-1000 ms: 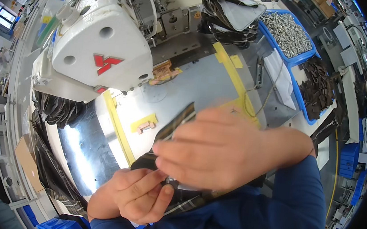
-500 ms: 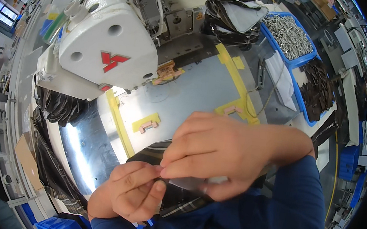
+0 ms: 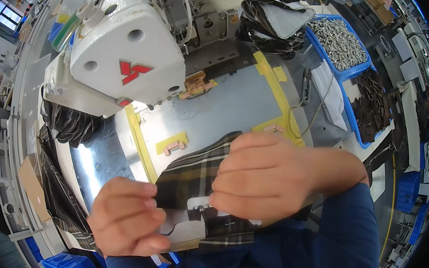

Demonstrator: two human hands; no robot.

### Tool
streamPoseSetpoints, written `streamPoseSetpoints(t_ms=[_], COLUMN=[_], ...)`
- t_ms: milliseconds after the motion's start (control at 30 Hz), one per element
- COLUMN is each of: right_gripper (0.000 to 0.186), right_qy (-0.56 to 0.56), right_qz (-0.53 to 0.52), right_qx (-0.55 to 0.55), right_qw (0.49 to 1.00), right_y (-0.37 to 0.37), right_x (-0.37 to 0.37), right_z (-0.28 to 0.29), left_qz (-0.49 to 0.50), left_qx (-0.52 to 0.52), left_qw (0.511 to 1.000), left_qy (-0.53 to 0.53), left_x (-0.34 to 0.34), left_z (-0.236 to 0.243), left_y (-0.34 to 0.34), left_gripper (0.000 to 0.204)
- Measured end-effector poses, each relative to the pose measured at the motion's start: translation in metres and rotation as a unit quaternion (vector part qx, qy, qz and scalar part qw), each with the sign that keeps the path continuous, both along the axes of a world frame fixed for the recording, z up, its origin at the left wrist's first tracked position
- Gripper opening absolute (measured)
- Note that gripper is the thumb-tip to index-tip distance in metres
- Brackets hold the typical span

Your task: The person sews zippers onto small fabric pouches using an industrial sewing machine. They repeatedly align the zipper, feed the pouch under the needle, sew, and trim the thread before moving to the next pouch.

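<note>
A dark plaid fabric piece (image 3: 189,176) with white and grey lines lies in front of me, over the near part of the metal plate (image 3: 228,104). White backing patches (image 3: 188,230) show on its near part. My right hand (image 3: 267,179) is closed over the right side of the fabric, fingers curled and thumb hidden. At the left edge of the cloth is my left hand (image 3: 130,216), fingers bent and thumb apart from them; I see nothing gripped there.
A white sewing machine head (image 3: 124,46) rises at the far left. Yellow tape strips (image 3: 142,147) and small pinkish blocks (image 3: 174,147) sit on the plate. Blue bins hold metal rings (image 3: 336,42) and dark brown pieces (image 3: 371,106). Stacked dark fabric pieces (image 3: 273,20) lie behind.
My hands were together at the fingertips and have moved apart, the left one toward the left. The plaid fabric now shows spread out between them.
</note>
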State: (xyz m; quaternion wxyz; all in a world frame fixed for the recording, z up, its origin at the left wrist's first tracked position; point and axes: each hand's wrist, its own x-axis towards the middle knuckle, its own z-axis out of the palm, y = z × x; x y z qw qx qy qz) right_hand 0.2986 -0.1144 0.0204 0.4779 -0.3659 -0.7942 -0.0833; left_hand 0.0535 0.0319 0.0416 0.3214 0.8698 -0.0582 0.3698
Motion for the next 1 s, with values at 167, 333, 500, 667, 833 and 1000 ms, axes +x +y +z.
streamPoseSetpoints(t_ms=[167,333,500,667,833,1000], right_gripper=[0.014,0.014,0.008,0.008,0.01,0.012], right_qy=[0.011,0.026,0.01,0.019,0.04,0.066], right_qz=[0.042,0.055,0.071,0.078,0.074,0.052], right_qx=[-0.012,-0.022,-0.045,-0.05,-0.048,-0.025], right_qw=[0.999,0.998,0.996,0.995,0.995,0.996], right_y=[0.001,0.002,0.0,0.0,-0.002,0.001], right_x=[0.001,-0.003,-0.003,-0.006,-0.006,-0.005], right_z=[0.002,0.0,0.002,-0.001,-0.001,-0.003], left_qz=[-0.001,0.003,0.011,-0.012,-0.084,-0.115], left_qx=[-0.103,0.023,0.177,0.128,0.025,-0.048], left_qw=[0.99,1.0,0.984,0.992,0.996,0.992], left_qy=[0.093,0.018,-0.003,-0.001,0.016,0.012], left_x=[0.011,0.014,0.015,0.015,0.019,0.021], left_z=[0.014,-0.001,-0.001,-0.009,-0.008,-0.014], left_y=[-0.002,-0.002,-0.002,-0.006,0.0,0.003], left_gripper=[0.025,0.03,0.033,0.03,0.025,0.031])
